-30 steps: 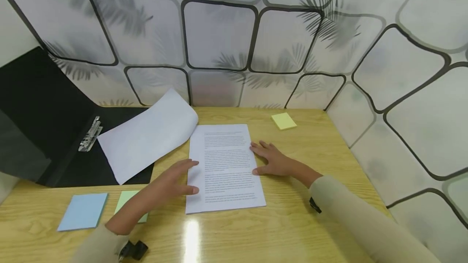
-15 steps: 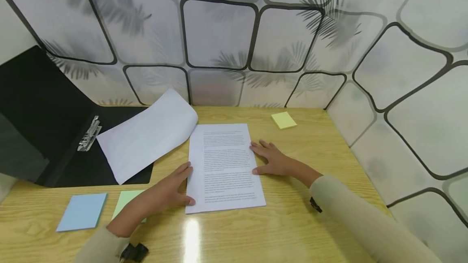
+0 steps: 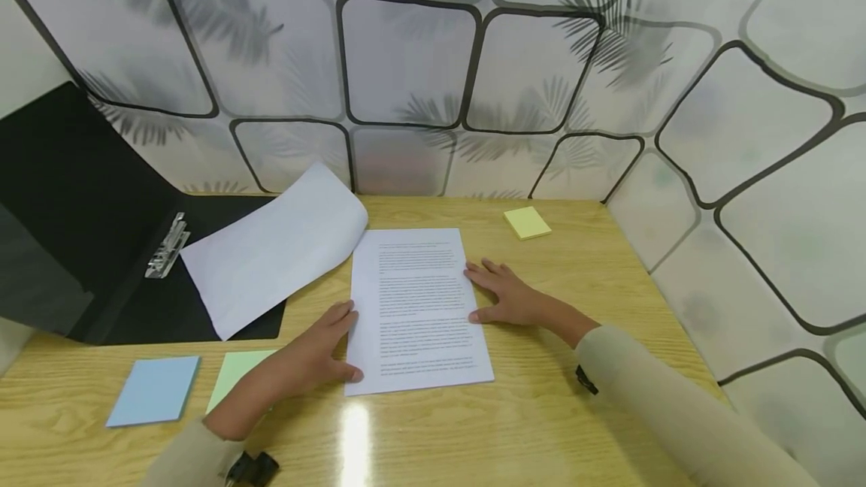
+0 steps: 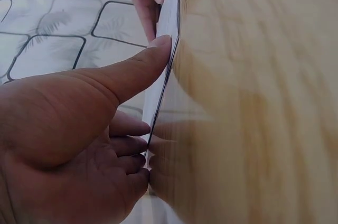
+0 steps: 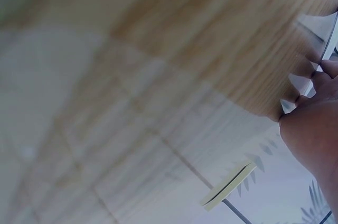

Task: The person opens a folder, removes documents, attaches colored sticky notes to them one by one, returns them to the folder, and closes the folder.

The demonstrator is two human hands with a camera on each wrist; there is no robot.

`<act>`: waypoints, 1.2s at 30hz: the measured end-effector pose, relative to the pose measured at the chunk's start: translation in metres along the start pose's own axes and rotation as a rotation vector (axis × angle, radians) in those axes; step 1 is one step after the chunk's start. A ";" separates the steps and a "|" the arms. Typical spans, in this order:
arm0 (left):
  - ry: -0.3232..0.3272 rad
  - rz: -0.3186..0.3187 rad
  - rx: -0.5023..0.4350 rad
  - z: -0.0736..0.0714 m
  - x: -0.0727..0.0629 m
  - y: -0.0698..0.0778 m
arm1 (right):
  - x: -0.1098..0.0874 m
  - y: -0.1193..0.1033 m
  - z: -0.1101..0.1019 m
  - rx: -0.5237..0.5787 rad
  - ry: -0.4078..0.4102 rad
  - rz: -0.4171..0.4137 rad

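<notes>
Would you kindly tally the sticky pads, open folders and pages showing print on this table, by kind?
Sticky pads: 3 (blue pad, green pad, yellow pad)
Black folder: 1
Printed page: 1
Total: 5

A thin stack of white paper [image 3: 419,307], its top page filled with paragraphs of small dark print (too small to read), lay flat on the wooden table [image 3: 541,427], its short sides at top and bottom as the person saw it. The left hand [image 3: 307,359] touched its left edge and the right hand [image 3: 510,299] its right edge, each with thumb apart from fingers. Its upper left corner lay just beside a curled white sheet [image 3: 277,254] resting partly over a black folder [image 3: 162,322].
</notes>
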State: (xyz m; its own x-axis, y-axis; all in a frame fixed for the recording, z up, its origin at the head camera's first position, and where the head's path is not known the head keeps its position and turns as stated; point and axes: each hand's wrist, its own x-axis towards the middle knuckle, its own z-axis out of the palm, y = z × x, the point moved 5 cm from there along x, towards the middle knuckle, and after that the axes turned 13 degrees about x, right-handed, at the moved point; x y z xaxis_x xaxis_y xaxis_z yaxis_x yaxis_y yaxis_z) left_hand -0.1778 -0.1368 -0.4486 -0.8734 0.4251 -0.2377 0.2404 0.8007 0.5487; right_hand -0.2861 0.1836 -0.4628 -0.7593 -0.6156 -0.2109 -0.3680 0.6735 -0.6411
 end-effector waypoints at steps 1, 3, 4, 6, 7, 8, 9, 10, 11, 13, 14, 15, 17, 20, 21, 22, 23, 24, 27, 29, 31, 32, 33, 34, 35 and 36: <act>0.000 -0.002 0.001 0.000 0.000 0.000 | 0.000 0.000 0.000 -0.003 -0.003 -0.004; 0.001 -0.005 0.008 0.000 0.000 -0.001 | 0.001 0.002 -0.002 0.018 0.000 -0.006; 0.002 -0.006 0.011 0.001 0.000 -0.001 | 0.001 0.004 -0.005 0.051 0.017 -0.001; 0.005 -0.011 0.018 0.001 0.000 -0.003 | 0.003 0.010 -0.014 0.133 0.074 0.011; 0.006 -0.012 0.020 0.001 0.000 -0.003 | 0.004 0.014 -0.020 0.174 0.116 0.016; 0.008 -0.012 0.022 0.001 0.000 -0.003 | 0.004 0.019 -0.028 0.219 0.166 0.028; 0.010 -0.011 0.022 0.001 0.000 -0.003 | 0.005 0.025 -0.036 0.258 0.222 0.039; 0.010 -0.010 0.017 0.002 0.000 -0.003 | 0.005 0.032 -0.044 0.280 0.273 0.049; 0.010 -0.008 0.016 0.002 0.000 -0.003 | 0.006 0.039 -0.052 0.275 0.317 0.053; 0.008 -0.005 0.011 0.002 -0.001 -0.003 | 0.006 0.053 -0.066 0.251 0.385 0.076; 0.008 -0.003 0.010 0.003 -0.001 -0.003 | 0.007 0.060 -0.072 0.245 0.407 0.099; 0.008 -0.005 0.008 0.003 -0.001 -0.002 | 0.008 0.067 -0.077 0.225 0.425 0.117; 0.007 -0.010 0.008 0.003 -0.001 -0.002 | 0.011 0.077 -0.086 0.188 0.452 0.158; 0.006 -0.011 0.013 0.004 -0.001 -0.001 | 0.014 0.089 -0.096 0.155 0.470 0.223; 0.006 -0.012 0.016 0.004 -0.001 0.000 | 0.017 0.093 -0.098 0.128 0.478 0.238; 0.005 -0.014 0.020 0.004 -0.001 0.000 | 0.019 0.096 -0.100 0.113 0.481 0.252; 0.006 -0.015 0.024 0.004 -0.001 0.001 | 0.021 0.098 -0.101 0.106 0.479 0.266; 0.006 -0.017 0.026 0.004 -0.001 0.001 | 0.024 0.101 -0.102 0.084 0.474 0.275; 0.006 -0.021 0.031 0.003 -0.001 0.002 | 0.031 0.109 -0.102 0.040 0.461 0.321; 0.009 -0.018 0.034 0.003 -0.001 0.004 | 0.035 0.112 -0.103 0.030 0.455 0.340; 0.012 -0.016 0.036 0.003 -0.001 0.005 | 0.037 0.113 -0.104 0.019 0.453 0.354; 0.014 -0.016 0.038 0.003 -0.001 0.005 | 0.037 0.112 -0.105 0.013 0.454 0.356; 0.014 -0.019 0.038 0.002 -0.001 0.005 | 0.038 0.112 -0.106 0.014 0.457 0.357; 0.016 -0.021 0.039 0.002 -0.001 0.005 | 0.039 0.112 -0.107 0.012 0.460 0.357; 0.017 -0.024 0.041 0.002 -0.001 0.005 | 0.039 0.111 -0.107 0.010 0.465 0.355; 0.017 -0.026 0.043 0.002 -0.002 0.005 | 0.039 0.111 -0.108 0.010 0.468 0.355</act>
State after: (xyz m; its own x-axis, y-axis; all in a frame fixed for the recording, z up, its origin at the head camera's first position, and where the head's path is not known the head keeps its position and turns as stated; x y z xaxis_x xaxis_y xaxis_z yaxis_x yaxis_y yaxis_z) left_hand -0.1743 -0.1327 -0.4469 -0.8867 0.3967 -0.2374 0.2348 0.8289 0.5077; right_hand -0.4142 0.2779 -0.4625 -0.9922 -0.1049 -0.0673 -0.0440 0.8001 -0.5983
